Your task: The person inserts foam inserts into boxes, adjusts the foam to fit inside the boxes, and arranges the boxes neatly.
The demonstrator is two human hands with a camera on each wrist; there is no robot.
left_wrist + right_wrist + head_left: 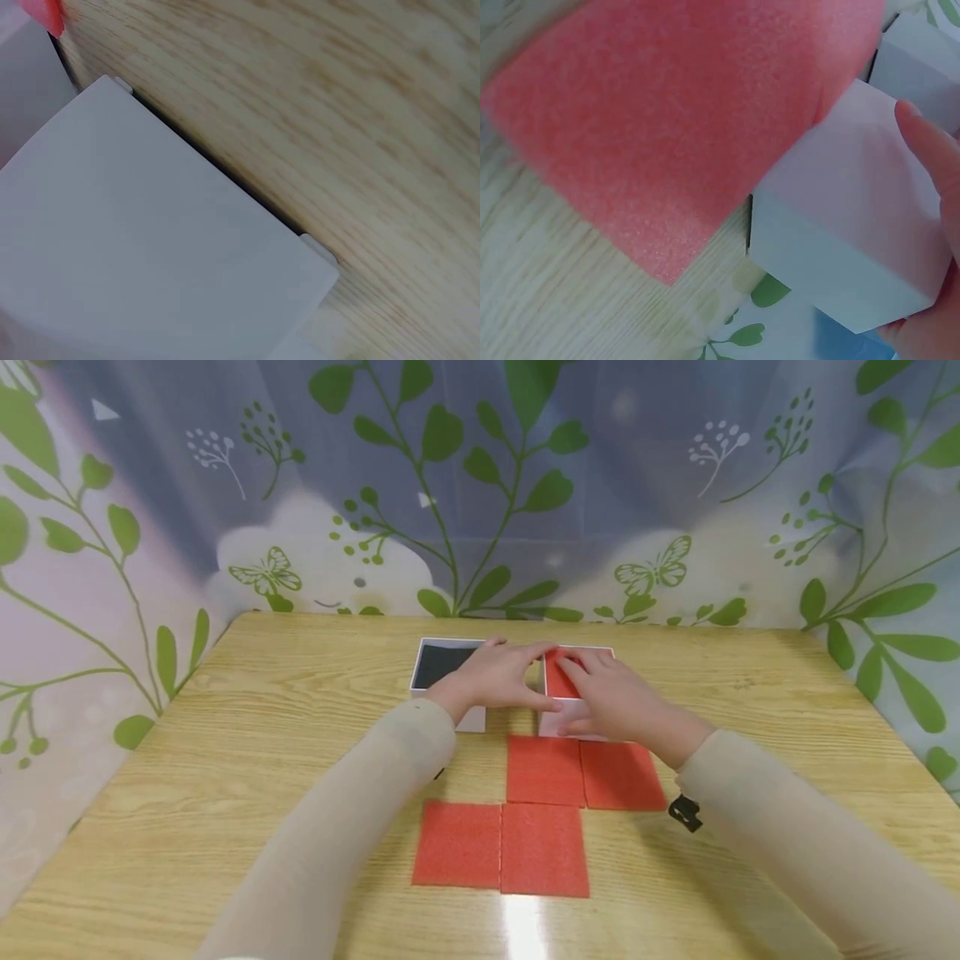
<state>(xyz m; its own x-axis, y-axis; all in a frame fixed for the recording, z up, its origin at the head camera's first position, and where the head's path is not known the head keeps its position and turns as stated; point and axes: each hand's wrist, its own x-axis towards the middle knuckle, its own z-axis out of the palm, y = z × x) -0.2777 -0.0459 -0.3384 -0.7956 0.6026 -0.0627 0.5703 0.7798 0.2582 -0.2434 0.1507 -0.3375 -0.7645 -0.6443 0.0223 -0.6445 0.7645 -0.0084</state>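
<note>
A white box (573,718) of red square sheets (555,681) stands near the back of the table. My left hand (491,677) reaches to its left side, fingers spread, thumb at the front corner. Over its right part lies my right hand (622,702), with fingertips at the red sheets inside and the thumb by the front wall. Whether those fingertips pinch a sheet is hidden. In the right wrist view the thumb (930,142) extends along the white box (847,180). Another white box (471,720), holding black sheets (441,665), sits to the left, partly under my left hand.
On the table in front of the boxes lie red squares in two side-by-side pairs: a nearer pair (501,847) and a farther pair (581,772) offset to the right. A patterned curtain (480,527) hangs behind the wooden table (225,760).
</note>
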